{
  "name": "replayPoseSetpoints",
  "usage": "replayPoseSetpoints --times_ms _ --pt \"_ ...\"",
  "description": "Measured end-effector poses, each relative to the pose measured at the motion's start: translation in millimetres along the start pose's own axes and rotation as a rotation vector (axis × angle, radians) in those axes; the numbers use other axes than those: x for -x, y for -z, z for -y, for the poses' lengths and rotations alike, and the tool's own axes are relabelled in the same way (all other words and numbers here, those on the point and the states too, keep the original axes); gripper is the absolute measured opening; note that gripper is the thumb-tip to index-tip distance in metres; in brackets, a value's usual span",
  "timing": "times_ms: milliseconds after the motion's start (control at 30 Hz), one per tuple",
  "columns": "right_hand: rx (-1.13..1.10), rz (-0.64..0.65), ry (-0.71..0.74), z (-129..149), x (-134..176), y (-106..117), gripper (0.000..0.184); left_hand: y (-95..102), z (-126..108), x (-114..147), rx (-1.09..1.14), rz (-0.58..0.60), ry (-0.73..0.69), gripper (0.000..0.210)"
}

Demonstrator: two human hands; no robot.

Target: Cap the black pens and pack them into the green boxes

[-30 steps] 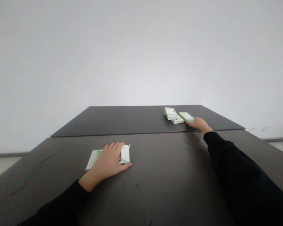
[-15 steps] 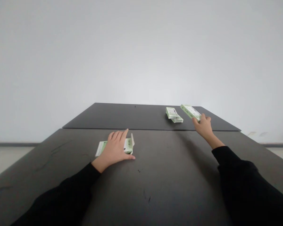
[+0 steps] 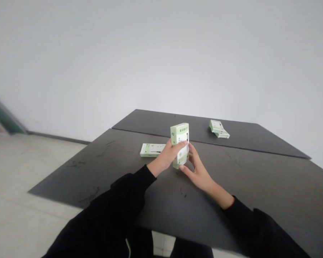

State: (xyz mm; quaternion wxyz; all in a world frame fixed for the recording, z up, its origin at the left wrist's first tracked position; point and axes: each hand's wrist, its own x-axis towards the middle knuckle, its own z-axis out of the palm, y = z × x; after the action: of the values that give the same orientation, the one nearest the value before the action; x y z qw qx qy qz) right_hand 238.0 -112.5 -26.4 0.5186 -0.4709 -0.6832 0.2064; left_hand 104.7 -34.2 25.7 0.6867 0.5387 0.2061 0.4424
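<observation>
A slim green-and-white cardboard box (image 3: 182,148) is held upright above the dark table, its printed front towards me. My left hand (image 3: 169,153) is closed around its left side, with the thumb across the front. At the lower right edge, my right hand (image 3: 197,170) grips the same box, thumb near the bottom corner and fingers partly hidden behind it. A second green-and-white box (image 3: 150,150) lies flat on the table just behind my left hand, its right end covered by that hand.
Farther off at the right, a small stack of similar boxes (image 3: 219,129) sits unevenly on the far table section. The table (image 3: 247,182) has a seam running across it. Behind stands a plain pale wall (image 3: 161,57).
My right hand has brought its box from the far right to the middle, where both hands now hold it upright. My left hand has left the box lying on the table. The view has turned left.
</observation>
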Motion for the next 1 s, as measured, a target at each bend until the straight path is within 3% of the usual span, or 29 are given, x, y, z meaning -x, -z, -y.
replayPoseSetpoints --times_ms 100,200,300,400,533,733,833,1000 --pt "-0.080 -0.119 -0.035 -0.4 -6.6 19.0 0.069 7.5 -2.1 5.1 -0.040 0.081 0.038 0.049" --pt "-0.146 -0.258 -0.080 4.3 -14.5 47.2 0.058 8.2 -2.7 13.0 -0.242 0.217 -0.034 0.049" --pt "-0.256 -0.203 -0.049 18.1 -16.2 61.3 0.051 4.3 -2.2 22.8 -0.483 0.364 -0.156 0.058" --pt "-0.243 -0.108 -0.020 37.0 -14.1 60.6 0.040 0.5 -4.4 29.1 -0.608 0.479 -0.281 0.067" --pt "-0.251 -0.055 -0.134 48.4 -12.3 54.1 0.034 -0.7 -6.1 29.1 -0.718 0.436 -0.390 0.071" --pt "-0.491 0.070 -0.371 35.6 -11.0 55.1 0.049 2.7 4.2 29.8 -1.124 0.345 -0.498 0.085" --pt "-0.548 0.092 -0.387 34.1 -11.9 58.1 0.045 6.4 5.7 30.5 -1.165 0.324 -0.561 0.085" --pt "-0.483 0.142 -0.357 28.3 -11.1 55.4 0.048 15.3 9.5 27.4 -1.255 0.423 -0.628 0.086"
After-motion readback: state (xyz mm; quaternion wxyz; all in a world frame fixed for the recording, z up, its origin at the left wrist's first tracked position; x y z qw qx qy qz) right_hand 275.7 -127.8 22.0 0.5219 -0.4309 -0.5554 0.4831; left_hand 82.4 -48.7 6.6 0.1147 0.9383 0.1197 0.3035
